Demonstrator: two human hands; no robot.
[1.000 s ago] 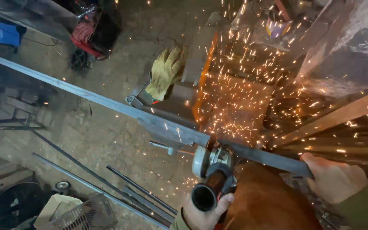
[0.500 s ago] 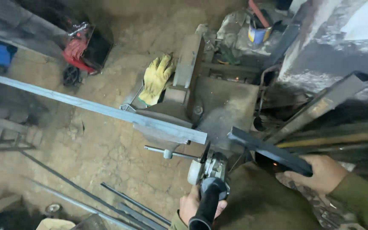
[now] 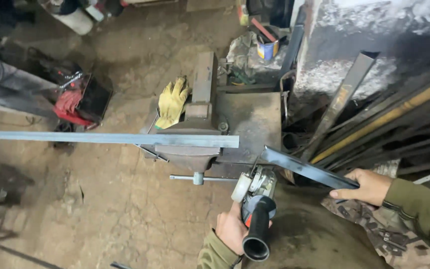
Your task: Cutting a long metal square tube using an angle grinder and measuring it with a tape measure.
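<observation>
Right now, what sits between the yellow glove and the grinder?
In the head view, the vise clamping the long steel bar sits between the yellow glove and the grinder.

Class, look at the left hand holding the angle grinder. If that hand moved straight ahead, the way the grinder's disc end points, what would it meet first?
Probably the cut-off metal piece held by the right hand, since the angle grinder in the left hand points toward its near end. Depth is unclear; it might pass underneath and reach the vise.

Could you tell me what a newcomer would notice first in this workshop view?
Probably the long grey steel bar clamped in the bench vise, stretching left across the frame. Next, the angle grinder gripped by the left hand at bottom centre, and the cut-off piece held by the right hand. A yellow glove lies beside the vise.
</observation>
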